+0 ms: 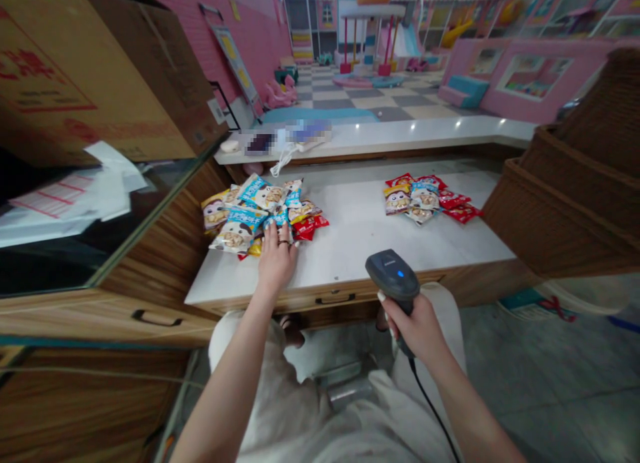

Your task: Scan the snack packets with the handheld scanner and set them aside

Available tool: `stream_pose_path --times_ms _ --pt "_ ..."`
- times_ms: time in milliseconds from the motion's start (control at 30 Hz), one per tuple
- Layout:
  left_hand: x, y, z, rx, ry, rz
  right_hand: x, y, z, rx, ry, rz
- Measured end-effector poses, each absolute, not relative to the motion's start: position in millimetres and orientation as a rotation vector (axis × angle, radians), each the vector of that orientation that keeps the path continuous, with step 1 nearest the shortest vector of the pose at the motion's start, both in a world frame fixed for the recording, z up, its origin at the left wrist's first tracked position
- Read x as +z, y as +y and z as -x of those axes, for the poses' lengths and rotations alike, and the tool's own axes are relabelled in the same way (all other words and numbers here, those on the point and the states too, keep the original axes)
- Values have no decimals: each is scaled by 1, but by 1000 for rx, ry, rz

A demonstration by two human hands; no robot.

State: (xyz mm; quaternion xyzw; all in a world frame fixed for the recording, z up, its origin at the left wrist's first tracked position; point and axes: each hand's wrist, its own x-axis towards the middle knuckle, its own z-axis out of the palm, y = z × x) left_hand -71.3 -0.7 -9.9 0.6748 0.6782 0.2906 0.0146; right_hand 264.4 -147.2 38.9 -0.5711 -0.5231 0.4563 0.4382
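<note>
My left hand reaches into a pile of small snack bags on the left of the white desk. Its fingers are stretched out and rest on a blue and white bag; the grip underneath is hidden. The pile mixes blue, yellow and red bags. In my right hand is a dark handheld barcode scanner, with a blue light lit on top and its cable hanging down. The scanner is over the desk's front edge, apart from the bags. A second, smaller pile of snack bags lies on the right.
A large cardboard box and loose papers sit on the glass counter at left. Brown woven baskets stand at right. Blurred items and a white cable lie on the raised white shelf. A drawer handle faces me.
</note>
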Motion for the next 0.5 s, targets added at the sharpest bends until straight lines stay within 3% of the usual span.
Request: stream_pose_path --times_ms 200,400,500 --pt "-6 2 67 1017 2111 -2080 49 -149 -260 1096 -1220 1470" --pt "-1 -20 38 1520 1953 -2086 54 -146 -271 1105 -1172 1512" --pt "7 -17 -1 1594 1722 -2226 57 -146 -277 1117 -1138 1517"
